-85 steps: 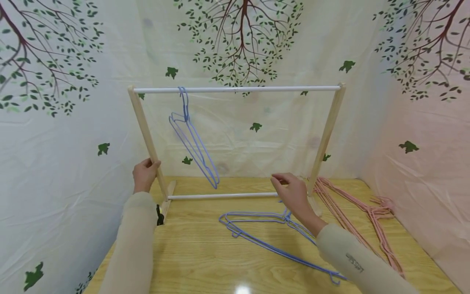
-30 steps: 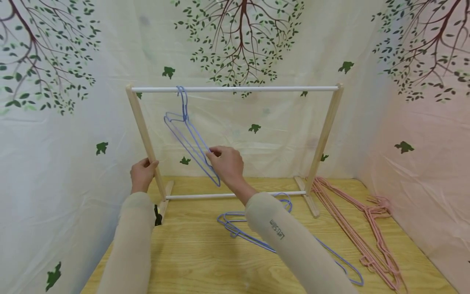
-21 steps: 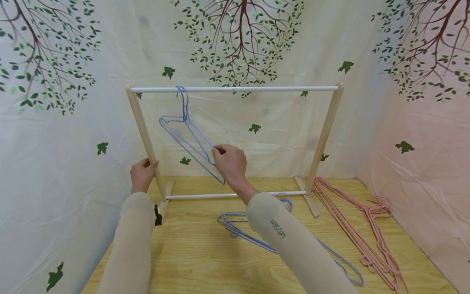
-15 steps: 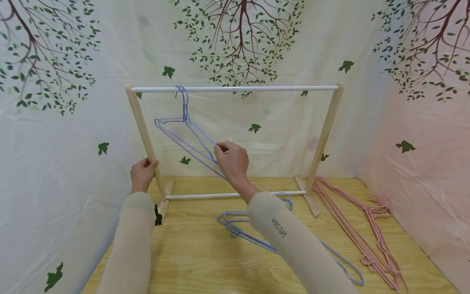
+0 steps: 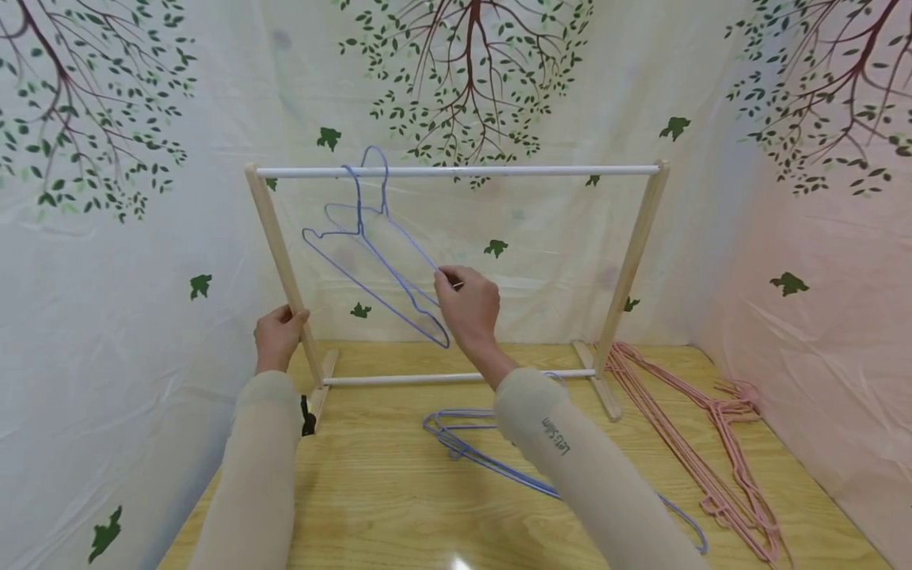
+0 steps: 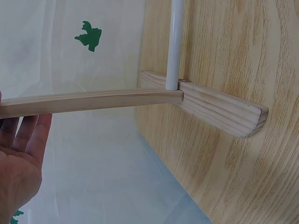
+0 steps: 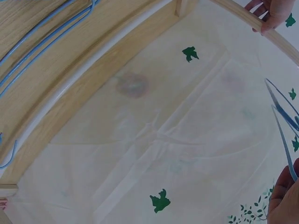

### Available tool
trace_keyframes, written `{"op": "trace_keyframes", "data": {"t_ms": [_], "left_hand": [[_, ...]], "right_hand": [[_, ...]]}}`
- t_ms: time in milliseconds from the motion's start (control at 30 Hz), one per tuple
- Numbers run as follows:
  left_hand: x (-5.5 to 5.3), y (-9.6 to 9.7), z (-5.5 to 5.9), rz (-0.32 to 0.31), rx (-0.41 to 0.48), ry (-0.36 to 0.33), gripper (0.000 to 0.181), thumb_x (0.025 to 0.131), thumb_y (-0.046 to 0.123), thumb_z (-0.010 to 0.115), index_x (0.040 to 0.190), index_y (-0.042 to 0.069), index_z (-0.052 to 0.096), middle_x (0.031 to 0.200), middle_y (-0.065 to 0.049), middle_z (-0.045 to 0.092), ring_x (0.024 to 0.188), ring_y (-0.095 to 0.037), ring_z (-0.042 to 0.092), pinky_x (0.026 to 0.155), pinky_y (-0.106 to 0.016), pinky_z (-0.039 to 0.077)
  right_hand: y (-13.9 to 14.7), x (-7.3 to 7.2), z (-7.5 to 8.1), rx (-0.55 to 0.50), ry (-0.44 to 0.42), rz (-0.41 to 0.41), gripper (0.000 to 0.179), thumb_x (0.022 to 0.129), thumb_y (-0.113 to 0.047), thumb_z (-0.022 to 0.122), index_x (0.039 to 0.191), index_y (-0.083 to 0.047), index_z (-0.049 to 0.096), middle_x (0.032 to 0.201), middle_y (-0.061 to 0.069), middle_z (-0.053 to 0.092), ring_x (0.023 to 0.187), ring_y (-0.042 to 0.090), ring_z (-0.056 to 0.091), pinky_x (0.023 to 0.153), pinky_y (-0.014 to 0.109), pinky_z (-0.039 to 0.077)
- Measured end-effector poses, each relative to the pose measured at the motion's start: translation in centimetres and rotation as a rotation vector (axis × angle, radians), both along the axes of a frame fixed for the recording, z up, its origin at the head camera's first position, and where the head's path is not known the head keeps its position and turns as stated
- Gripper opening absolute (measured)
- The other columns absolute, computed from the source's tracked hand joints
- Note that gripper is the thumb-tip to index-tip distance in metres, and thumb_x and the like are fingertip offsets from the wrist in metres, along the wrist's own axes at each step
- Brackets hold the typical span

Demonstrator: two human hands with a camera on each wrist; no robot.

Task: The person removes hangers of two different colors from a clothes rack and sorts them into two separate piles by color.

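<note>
My left hand point(image 5: 278, 339) grips the left post point(image 5: 278, 237) of a wooden rack; in the left wrist view its fingers point(image 6: 39, 133) reach behind that post. My right hand point(image 5: 470, 309) pinches the sloping arm of a blue clothes hanger point(image 5: 409, 235). This hanger's hook rises above the white top rail point(image 5: 499, 171); whether it still touches the rail I cannot tell. Just left of it, a second blue hanger point(image 5: 333, 261) hangs by its hook from the rail. Part of the held hanger's lower end is hidden by my right hand.
Several blue hangers point(image 5: 492, 469) lie on the wooden table point(image 5: 363, 491) under my right forearm. A bundle of pink hangers point(image 5: 734, 443) lies to the right, by the rack's right post point(image 5: 634, 269). The white lower bar point(image 5: 399, 381) runs just above the tabletop.
From above the table my right hand has moved left to the hanging pair and taken hold of one hanger. It has drawn that hanger right and up, apart from the other. My left hand stays put.
</note>
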State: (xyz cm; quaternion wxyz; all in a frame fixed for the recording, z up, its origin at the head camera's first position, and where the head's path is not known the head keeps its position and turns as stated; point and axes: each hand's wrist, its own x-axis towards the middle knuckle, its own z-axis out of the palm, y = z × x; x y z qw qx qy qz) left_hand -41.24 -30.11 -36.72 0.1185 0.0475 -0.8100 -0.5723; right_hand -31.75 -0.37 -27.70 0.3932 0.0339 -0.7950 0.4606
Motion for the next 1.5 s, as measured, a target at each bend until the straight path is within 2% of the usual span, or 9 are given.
{"op": "trace_keyframes", "data": {"t_ms": [267, 400, 700, 933, 1033, 1133, 1267, 1400, 1500], "left_hand": [[-0.1, 0.1, 0.0, 0.004, 0.004, -0.012, 0.047, 0.102, 0.029, 0.055, 0.141, 0.003, 0.056, 0.131, -0.021, 0.060, 0.112, -0.030, 0.059, 0.072, -0.017, 0.048], [-0.1, 0.1, 0.1, 0.008, 0.000, -0.013, 0.047, 0.102, 0.029, 0.056, 0.141, 0.002, 0.056, 0.131, -0.021, 0.061, 0.111, -0.030, 0.059, 0.071, -0.015, 0.048], [0.6, 0.2, 0.2, 0.017, -0.013, -0.014, 0.046, 0.102, 0.027, 0.056, 0.140, 0.002, 0.056, 0.131, -0.022, 0.061, 0.111, -0.031, 0.059, 0.071, -0.016, 0.048], [1.2, 0.2, 0.4, 0.027, -0.015, -0.012, 0.046, 0.102, 0.028, 0.056, 0.140, 0.002, 0.056, 0.130, -0.021, 0.061, 0.111, -0.029, 0.059, 0.073, -0.017, 0.048], [1.2, 0.2, 0.3, 0.026, -0.008, -0.017, 0.047, 0.101, 0.027, 0.057, 0.140, 0.002, 0.056, 0.131, -0.021, 0.061, 0.112, -0.029, 0.059, 0.073, -0.017, 0.048], [1.3, 0.2, 0.2, 0.029, -0.007, -0.017, 0.045, 0.101, 0.025, 0.057, 0.140, 0.001, 0.056, 0.130, -0.022, 0.061, 0.111, -0.029, 0.059, 0.072, -0.017, 0.048], [1.3, 0.2, 0.2, 0.031, -0.008, -0.010, 0.045, 0.101, 0.025, 0.057, 0.139, 0.001, 0.057, 0.130, -0.022, 0.061, 0.110, -0.029, 0.059, 0.071, -0.016, 0.047], [1.3, 0.2, 0.2, 0.034, -0.006, -0.008, 0.046, 0.101, 0.026, 0.057, 0.139, 0.001, 0.057, 0.130, -0.021, 0.061, 0.110, -0.028, 0.059, 0.072, -0.015, 0.048], [1.3, 0.3, 0.1, 0.038, -0.011, -0.003, 0.045, 0.101, 0.025, 0.057, 0.139, 0.001, 0.057, 0.130, -0.021, 0.061, 0.108, -0.027, 0.060, 0.072, -0.016, 0.048]], "right_hand": [[2.3, 0.0, -0.1, -0.037, 0.053, 0.011, 0.014, 0.089, -0.012, 0.071, 0.097, -0.004, 0.079, 0.086, 0.009, 0.075, 0.072, 0.020, 0.068, 0.064, 0.032, 0.055], [3.7, 0.2, -0.2, -0.075, 0.076, 0.018, 0.014, 0.088, -0.012, 0.072, 0.096, -0.003, 0.079, 0.084, 0.009, 0.075, 0.071, 0.020, 0.067, 0.063, 0.028, 0.053], [7.5, 1.4, -0.4, -0.186, 0.128, 0.105, 0.013, 0.089, -0.007, 0.072, 0.095, 0.002, 0.078, 0.078, 0.014, 0.072, 0.062, 0.008, 0.064, 0.056, 0.017, 0.050], [11.1, 2.7, -0.9, -0.239, 0.093, 0.112, 0.015, 0.091, -0.010, 0.072, 0.098, 0.002, 0.077, 0.084, 0.018, 0.073, 0.066, 0.024, 0.069, 0.055, 0.018, 0.051], [12.4, 3.0, -1.2, -0.250, 0.078, 0.110, 0.017, 0.091, -0.011, 0.072, 0.099, 0.002, 0.077, 0.087, 0.019, 0.073, 0.067, 0.021, 0.069, 0.056, 0.017, 0.050], [13.6, 3.5, -1.5, -0.243, 0.079, 0.107, 0.018, 0.091, -0.012, 0.073, 0.100, 0.002, 0.077, 0.087, 0.019, 0.073, 0.065, 0.012, 0.068, 0.054, 0.016, 0.048], [15.1, 4.3, -1.8, -0.244, 0.076, 0.110, 0.019, 0.090, -0.011, 0.073, 0.101, 0.004, 0.076, 0.083, 0.008, 0.073, 0.063, 0.004, 0.065, 0.052, 0.015, 0.046], [16.3, 5.4, -2.1, -0.246, 0.070, 0.119, 0.016, 0.090, -0.006, 0.072, 0.099, 0.007, 0.075, 0.078, -0.007, 0.071, 0.062, 0.003, 0.065, 0.055, 0.015, 0.048], [17.1, 6.4, -2.4, -0.220, 0.061, 0.108, 0.014, 0.090, -0.003, 0.071, 0.096, 0.009, 0.074, 0.075, -0.009, 0.069, 0.062, 0.004, 0.065, 0.057, 0.014, 0.049]]}}
